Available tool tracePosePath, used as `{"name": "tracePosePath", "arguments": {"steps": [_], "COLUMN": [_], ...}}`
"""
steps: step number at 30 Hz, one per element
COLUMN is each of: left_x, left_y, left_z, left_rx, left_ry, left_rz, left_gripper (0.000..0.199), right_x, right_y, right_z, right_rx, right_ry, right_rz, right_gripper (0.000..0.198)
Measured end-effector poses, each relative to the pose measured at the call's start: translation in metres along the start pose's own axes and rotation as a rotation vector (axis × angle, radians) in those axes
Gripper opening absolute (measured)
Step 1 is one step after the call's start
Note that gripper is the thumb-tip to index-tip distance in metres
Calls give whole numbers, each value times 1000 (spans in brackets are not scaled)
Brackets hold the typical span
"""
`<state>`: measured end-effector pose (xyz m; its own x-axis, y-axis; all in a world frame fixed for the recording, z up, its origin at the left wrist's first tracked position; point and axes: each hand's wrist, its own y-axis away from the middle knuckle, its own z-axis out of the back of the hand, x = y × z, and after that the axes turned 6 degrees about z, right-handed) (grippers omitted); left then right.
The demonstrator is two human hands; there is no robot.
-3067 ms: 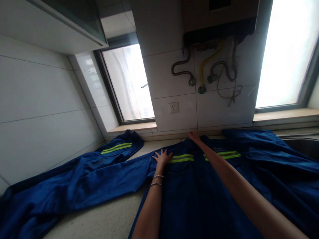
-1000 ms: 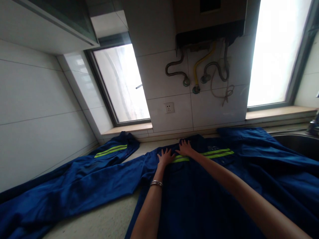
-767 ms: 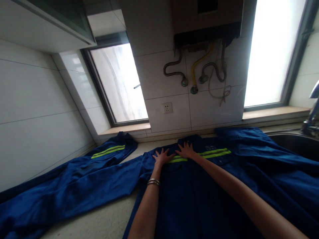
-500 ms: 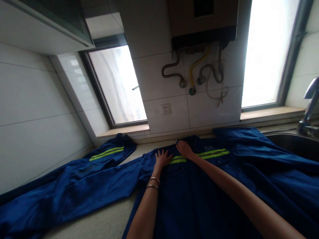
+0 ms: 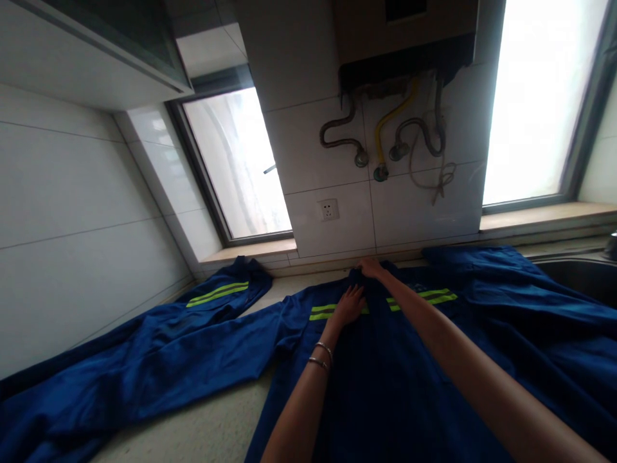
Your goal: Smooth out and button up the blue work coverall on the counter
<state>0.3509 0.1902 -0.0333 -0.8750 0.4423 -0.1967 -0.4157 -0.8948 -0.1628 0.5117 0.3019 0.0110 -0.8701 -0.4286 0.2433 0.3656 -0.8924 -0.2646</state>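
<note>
A dark blue work jacket (image 5: 385, 386) with yellow-green reflective stripes lies spread flat on a speckled countertop (image 5: 207, 431). Its left sleeve (image 5: 159, 360) stretches out toward the left wall. My left hand (image 5: 349, 304), with bracelets on the wrist, rests flat on the chest stripe near the jacket's middle. My right hand (image 5: 370, 267) reaches farther back and pinches the collar close to the wall. The jacket's right side (image 5: 520, 302) runs toward the sink.
A steel sink (image 5: 583, 276) sits at the far right of the counter. The tiled back wall carries a socket (image 5: 328, 209) and hoses (image 5: 385, 138) under a water heater. Windows stand on both sides, and a wall cabinet (image 5: 106, 45) hangs at the upper left.
My left hand slid right along the stripe to the jacket's middle. My right hand moved back from the stripe to the collar and closed on it. The view shifted a little.
</note>
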Motion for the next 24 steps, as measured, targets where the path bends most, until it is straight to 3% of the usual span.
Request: {"name": "tracePosePath", "arguments": {"steps": [7, 13, 17, 24], "left_x": [-6, -1, 3, 1], "left_y": [2, 4, 4, 6], "left_z": [-3, 5, 8, 8], "left_rx": [30, 261, 342, 343], "left_ry": [13, 63, 89, 94], "left_rz": [0, -6, -37, -18], "left_gripper": [51, 73, 79, 76], "right_x": [-6, -10, -5, 4], "right_y": [4, -7, -17, -21], "right_z": [19, 32, 21, -13], "right_rx": [48, -130, -187, -201], "right_ry": [35, 47, 4, -81], "right_rz": [145, 73, 12, -55], "right_gripper": [32, 35, 34, 29]}}
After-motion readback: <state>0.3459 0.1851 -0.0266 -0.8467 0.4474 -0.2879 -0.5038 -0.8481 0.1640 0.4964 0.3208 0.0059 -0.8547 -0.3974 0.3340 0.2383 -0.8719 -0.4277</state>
